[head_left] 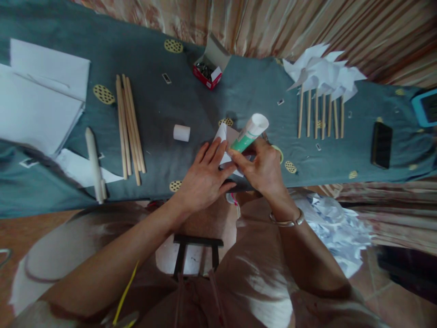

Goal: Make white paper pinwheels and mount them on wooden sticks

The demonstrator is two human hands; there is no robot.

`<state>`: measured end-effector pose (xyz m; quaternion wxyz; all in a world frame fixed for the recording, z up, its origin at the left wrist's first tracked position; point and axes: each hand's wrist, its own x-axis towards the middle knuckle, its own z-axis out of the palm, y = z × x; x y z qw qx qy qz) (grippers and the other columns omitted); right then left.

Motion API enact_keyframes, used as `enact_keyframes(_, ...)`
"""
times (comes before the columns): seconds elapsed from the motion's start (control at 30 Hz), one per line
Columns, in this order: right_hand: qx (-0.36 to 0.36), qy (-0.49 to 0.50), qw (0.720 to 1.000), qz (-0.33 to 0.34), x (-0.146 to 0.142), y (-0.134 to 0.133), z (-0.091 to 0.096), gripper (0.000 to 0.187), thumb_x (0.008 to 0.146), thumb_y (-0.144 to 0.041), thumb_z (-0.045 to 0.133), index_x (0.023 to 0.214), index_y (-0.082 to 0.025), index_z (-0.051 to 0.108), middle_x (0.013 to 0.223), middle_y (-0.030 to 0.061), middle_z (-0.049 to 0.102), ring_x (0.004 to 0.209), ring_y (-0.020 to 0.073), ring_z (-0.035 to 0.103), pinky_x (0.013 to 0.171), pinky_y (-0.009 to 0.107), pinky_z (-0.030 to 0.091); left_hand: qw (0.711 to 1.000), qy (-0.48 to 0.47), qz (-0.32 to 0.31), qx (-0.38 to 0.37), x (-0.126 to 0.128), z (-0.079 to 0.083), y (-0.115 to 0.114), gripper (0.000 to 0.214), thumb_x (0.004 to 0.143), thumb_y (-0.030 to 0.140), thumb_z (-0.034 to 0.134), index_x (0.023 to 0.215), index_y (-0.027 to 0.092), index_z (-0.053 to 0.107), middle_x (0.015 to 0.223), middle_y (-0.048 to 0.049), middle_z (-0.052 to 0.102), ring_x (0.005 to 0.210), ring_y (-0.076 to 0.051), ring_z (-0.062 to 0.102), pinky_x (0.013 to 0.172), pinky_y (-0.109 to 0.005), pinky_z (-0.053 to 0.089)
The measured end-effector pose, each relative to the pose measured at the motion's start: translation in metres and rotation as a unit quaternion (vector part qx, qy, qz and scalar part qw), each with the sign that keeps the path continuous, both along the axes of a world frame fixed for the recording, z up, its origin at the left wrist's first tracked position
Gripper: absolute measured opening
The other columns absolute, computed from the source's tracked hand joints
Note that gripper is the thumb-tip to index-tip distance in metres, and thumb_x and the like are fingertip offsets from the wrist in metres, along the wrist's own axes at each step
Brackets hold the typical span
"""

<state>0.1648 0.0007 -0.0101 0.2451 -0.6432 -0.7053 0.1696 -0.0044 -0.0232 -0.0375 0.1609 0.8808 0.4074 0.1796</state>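
Observation:
My right hand (264,166) is closed around a white and green glue stick (251,132), held at a tilt with its lower end at a small folded piece of white paper (221,132). My left hand (206,177) lies on the same paper with its fingers stretched out, pressing it against the table cloth. Part of the paper is hidden under both hands. To the left of the paper, a short white cap (181,133) lies on its side.
Wooden sticks (128,132) and a pale closed knife-like tool (94,164) lie left, near white paper sheets (41,100). A red box of small metal pieces (207,75) stands open behind. Paper pinwheels (321,70) on sticks and a phone (381,145) lie right.

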Motion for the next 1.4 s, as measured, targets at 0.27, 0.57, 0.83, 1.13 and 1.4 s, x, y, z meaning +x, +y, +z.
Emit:
enact_keyframes(0.27,0.002,0.008,1.0,0.001,0.003,-0.004,-0.001,0.034,0.087,-0.053,0.063,0.092,-0.02,0.064,0.078,0.0058,0.072,0.071,0.0225,0.068,0.066,0.035,0.052,1.0,-0.008,0.001,-0.006,-0.001,0.0,0.0,0.045,0.089,0.039,0.065,0.129,0.02,0.062,0.158,-0.0191,0.036,0.149,-0.041,0.028,0.117,-0.065,0.028)
enact_keyframes(0.57,0.008,0.014,1.0,-0.006,0.01,-0.006,-0.003,0.034,0.086,-0.054,0.064,0.088,-0.02,0.064,0.074,0.0045,0.07,0.069,0.023,0.067,0.068,0.037,0.054,1.0,-0.013,0.001,-0.004,0.0,-0.002,0.001,0.05,0.089,0.039,0.066,0.136,0.023,0.058,0.159,-0.0171,0.036,0.149,-0.04,0.027,0.117,-0.064,0.028)
enact_keyframes(0.83,-0.002,0.027,1.0,-0.016,0.013,-0.003,-0.003,0.033,0.085,-0.053,0.065,0.086,-0.02,0.063,0.075,0.0049,0.07,0.071,0.0234,0.067,0.071,0.038,0.053,1.0,-0.011,0.005,-0.007,0.0,-0.002,0.001,0.052,0.088,0.039,0.068,0.136,0.022,0.059,0.158,-0.0183,0.037,0.149,-0.041,0.027,0.118,-0.063,0.027)
enact_keyframes(1.13,0.012,0.054,0.998,-0.017,0.009,0.005,-0.004,0.03,0.084,-0.05,0.068,0.084,-0.021,0.062,0.071,0.0026,0.068,0.068,0.0202,0.064,0.069,0.034,0.051,1.0,-0.012,0.002,0.0,0.0,-0.005,0.001,0.051,0.088,0.041,0.068,0.135,0.021,0.059,0.158,-0.0202,0.036,0.149,-0.042,0.027,0.117,-0.064,0.027)
enact_keyframes(1.4,-0.012,0.167,0.985,-0.035,0.004,0.013,-0.004,0.029,0.077,-0.047,0.075,0.08,-0.021,0.063,0.069,-0.0008,0.066,0.065,0.0157,0.06,0.066,0.03,0.048,1.0,-0.005,-0.001,-0.001,-0.001,-0.004,0.002,0.05,0.088,0.04,0.067,0.135,0.023,0.06,0.16,-0.02,0.033,0.149,-0.043,0.025,0.117,-0.065,0.026)
